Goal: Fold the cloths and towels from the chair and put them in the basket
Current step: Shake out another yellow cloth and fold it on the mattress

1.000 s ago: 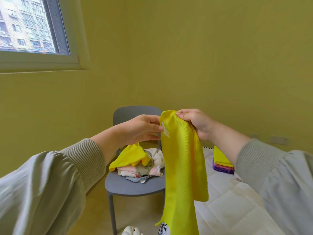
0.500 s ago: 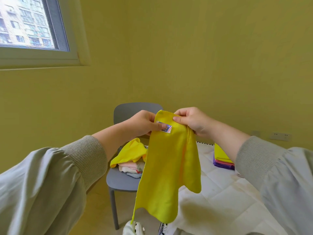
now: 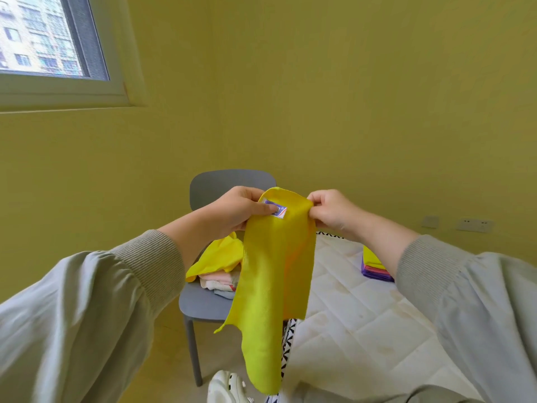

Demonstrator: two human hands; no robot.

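- A yellow cloth [image 3: 273, 271] was held up in the air by its top edge, in front of the chair [image 3: 203, 303] and above the near edge of the bed [image 3: 363, 315].
- The left hand [image 3: 235, 209] was closed on the cloth's upper left corner, which was pinched between thumb and fingers; the thumb tip was laid on a small printed label [image 3: 277, 209].
- The right hand [image 3: 334, 210] was closed on the upper right corner, which was pinched between curled fingers and thumb.
- The top edge was bowed upward between the two hands, and the rest of the cloth was hung down loosely, with its lower end near a white shoe [image 3: 229, 386] on the floor.
- A pile of unfolded cloths [image 3: 218, 283] was seen on the grey chair seat, topped by a second yellow cloth [image 3: 218, 255] that was crumpled.
- A folded stack [image 3: 374, 269], yellow on top with pink and purple layers below, was placed on the white quilted bed, partly hidden by the right forearm.
- A window [image 3: 43, 39] was located in the left wall, and wall sockets [image 3: 473, 224] were fitted at the right.
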